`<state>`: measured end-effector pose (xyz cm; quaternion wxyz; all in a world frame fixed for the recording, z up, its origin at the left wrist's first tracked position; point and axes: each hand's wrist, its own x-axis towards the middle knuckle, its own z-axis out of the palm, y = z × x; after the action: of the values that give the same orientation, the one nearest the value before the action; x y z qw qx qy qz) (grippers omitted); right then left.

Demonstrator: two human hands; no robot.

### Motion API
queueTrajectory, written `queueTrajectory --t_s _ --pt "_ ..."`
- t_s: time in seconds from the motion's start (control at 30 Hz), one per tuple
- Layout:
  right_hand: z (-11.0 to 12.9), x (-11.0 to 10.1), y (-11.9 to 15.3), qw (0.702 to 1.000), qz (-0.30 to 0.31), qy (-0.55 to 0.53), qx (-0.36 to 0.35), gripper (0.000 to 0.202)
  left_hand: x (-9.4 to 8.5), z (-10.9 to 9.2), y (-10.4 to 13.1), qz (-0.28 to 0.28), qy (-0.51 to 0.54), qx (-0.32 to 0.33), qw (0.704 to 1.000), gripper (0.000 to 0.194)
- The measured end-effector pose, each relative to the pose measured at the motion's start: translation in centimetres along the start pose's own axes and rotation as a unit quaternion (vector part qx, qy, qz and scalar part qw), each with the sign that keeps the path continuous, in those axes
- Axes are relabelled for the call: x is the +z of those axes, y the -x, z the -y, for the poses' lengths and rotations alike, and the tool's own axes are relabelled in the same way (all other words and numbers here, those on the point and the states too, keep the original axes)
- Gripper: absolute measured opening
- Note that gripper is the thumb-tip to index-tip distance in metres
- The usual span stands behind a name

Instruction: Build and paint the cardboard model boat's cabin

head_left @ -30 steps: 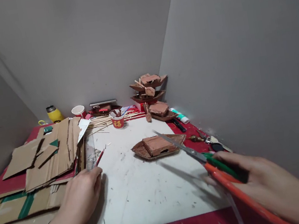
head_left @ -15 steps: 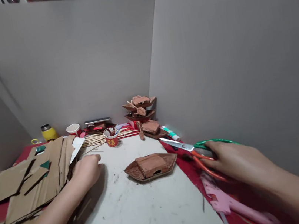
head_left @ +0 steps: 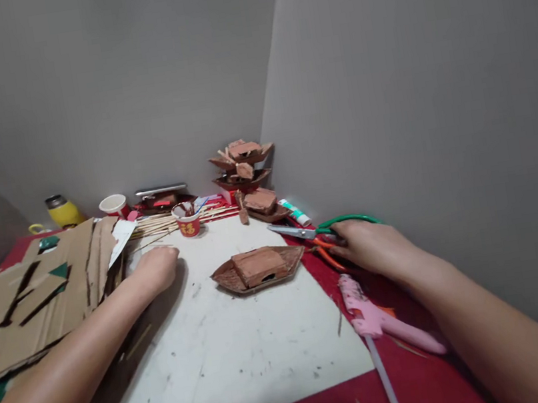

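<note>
My right hand (head_left: 369, 244) is closed around the handles of a pair of scissors (head_left: 322, 235), one handle green and one orange. Their blades point left, low over the right edge of the white sheet. On that sheet a small brown model boat (head_left: 259, 269) with a rounded cabin sits upright, between my hands and touched by neither. My left hand (head_left: 158, 268) is closed over the sheet beside the stacked cardboard; its curled fingers hide whatever may be in them. A pink glue gun (head_left: 366, 311) with a glue stick lies just nearer than the scissors.
Cardboard pieces (head_left: 55, 294) cover the left side. Behind stand a paint-stained paper cup (head_left: 187, 222), thin wooden sticks (head_left: 156, 225), a white-and-red cup (head_left: 114, 206) and a yellow bottle (head_left: 63, 212). Stacked model boats (head_left: 243, 163) and a glue tube (head_left: 295, 212) are near the grey partition (head_left: 384, 90).
My right hand has moved left and lower with the scissors. The view has tilted down, showing the sheet's front edge and more of the glue gun. My left hand stays closed.
</note>
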<state>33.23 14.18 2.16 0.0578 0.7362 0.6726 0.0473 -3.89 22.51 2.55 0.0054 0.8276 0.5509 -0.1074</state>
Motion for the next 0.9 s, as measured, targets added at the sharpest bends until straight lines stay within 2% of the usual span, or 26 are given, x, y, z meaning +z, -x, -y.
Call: queueTrajectory --t_s 0.17,0.3,0.37,0.5,0.6,0.67,0.77,0.9 --pt "0.0 0.9 -0.4 1.0 0.012 -0.012 -0.016 0.019 0.5 -0.5 0.7 -0.01 0.018 -0.015 1.0 0.034" --pt "0.0 1.1 -0.9 0.999 0.012 -0.021 -0.027 0.018 0.0 -0.8 1.7 -0.043 0.035 -0.005 0.998 0.03" --pt "0.0 0.8 -0.8 0.999 0.004 -0.019 -0.037 0.019 -0.4 -1.1 3.2 -0.064 0.051 0.021 0.996 0.019" --pt "0.1 0.1 -1.0 0.998 -0.029 -0.005 -0.062 0.023 -0.2 -0.5 7.0 -0.085 0.08 0.058 0.991 0.028" --pt "0.4 -0.5 -1.9 0.997 -0.041 0.0 -0.066 0.022 0.5 0.6 9.4 -0.11 0.132 0.046 0.984 0.028" --pt "0.8 -1.0 -2.6 0.996 -0.042 -0.006 -0.076 0.023 0.8 1.3 10.7 -0.107 0.162 0.024 0.981 0.028" --pt "1.5 -1.7 -3.7 0.994 -0.031 -0.024 -0.106 0.027 1.5 2.0 12.1 -0.068 0.191 -0.005 0.979 0.027" --pt "2.3 -2.0 -4.7 0.992 -0.003 -0.047 -0.118 0.032 2.3 2.2 13.9 -0.048 0.229 -0.012 0.972 0.027"
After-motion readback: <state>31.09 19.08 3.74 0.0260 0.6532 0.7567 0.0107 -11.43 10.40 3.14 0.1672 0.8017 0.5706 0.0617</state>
